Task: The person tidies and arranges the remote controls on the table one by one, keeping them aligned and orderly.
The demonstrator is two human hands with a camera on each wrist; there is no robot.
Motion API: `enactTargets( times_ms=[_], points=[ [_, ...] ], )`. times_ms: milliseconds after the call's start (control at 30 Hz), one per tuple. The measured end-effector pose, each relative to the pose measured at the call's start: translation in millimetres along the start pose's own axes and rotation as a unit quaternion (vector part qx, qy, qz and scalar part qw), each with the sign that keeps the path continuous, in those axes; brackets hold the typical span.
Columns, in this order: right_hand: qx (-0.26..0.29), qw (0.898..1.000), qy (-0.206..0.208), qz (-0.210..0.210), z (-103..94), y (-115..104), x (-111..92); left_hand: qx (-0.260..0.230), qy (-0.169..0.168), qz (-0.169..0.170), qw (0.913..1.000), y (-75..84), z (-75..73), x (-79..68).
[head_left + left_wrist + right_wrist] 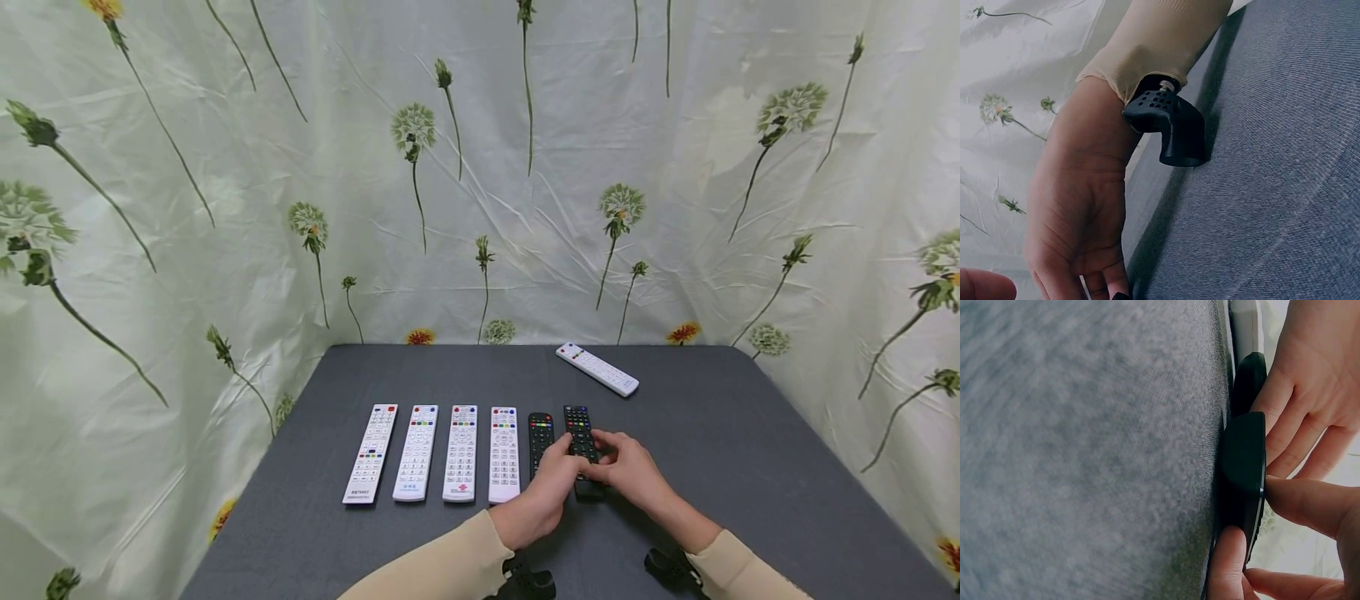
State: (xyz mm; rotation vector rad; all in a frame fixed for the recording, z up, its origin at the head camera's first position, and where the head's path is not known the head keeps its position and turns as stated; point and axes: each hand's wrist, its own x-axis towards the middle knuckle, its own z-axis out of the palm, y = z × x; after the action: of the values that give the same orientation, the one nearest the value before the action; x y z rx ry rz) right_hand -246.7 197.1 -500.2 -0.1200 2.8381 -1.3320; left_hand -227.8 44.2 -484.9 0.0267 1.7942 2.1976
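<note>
The rightmost black remote control (577, 421) lies flat on the dark table, its lower part partly covered by both hands. My right hand (633, 475) holds it: in the right wrist view the thumb (1297, 497) touches its top edge and a finger (1229, 562) sits against its side. My left hand (542, 492) is at its left side, fingers extended down between it and a second black remote control (540, 429). The left fingertips are partly hidden. In the left wrist view the left hand (1082, 206) shows palm and loosely extended fingers.
Left of the black remotes, several white remote controls (459, 454) lie in a row. Another white remote (597, 369) lies slanted near the back edge of the dark table (712, 433). A flower-print curtain (525, 208) hangs behind. Black camera mounts (667, 571) sit at both wrists.
</note>
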Motion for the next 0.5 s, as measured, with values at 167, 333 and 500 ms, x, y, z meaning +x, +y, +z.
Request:
enactTargets(
  times_ms=[167,333,500],
  points=[
    [0.009,1.000,-0.003,0.006,0.1,-2,1,-0.021,0.000,-0.005,0.9998,5.9,-1.6,3.3],
    [0.036,0.999,-0.017,0.011,-2.8,-7,1,-0.024,0.014,-0.013,0.9995,15.0,-3.8,3.8],
    [0.055,0.998,-0.023,0.022,-9.1,-12,5,-0.017,0.016,0.000,0.9997,26.5,-5.8,3.9]
  ],
)
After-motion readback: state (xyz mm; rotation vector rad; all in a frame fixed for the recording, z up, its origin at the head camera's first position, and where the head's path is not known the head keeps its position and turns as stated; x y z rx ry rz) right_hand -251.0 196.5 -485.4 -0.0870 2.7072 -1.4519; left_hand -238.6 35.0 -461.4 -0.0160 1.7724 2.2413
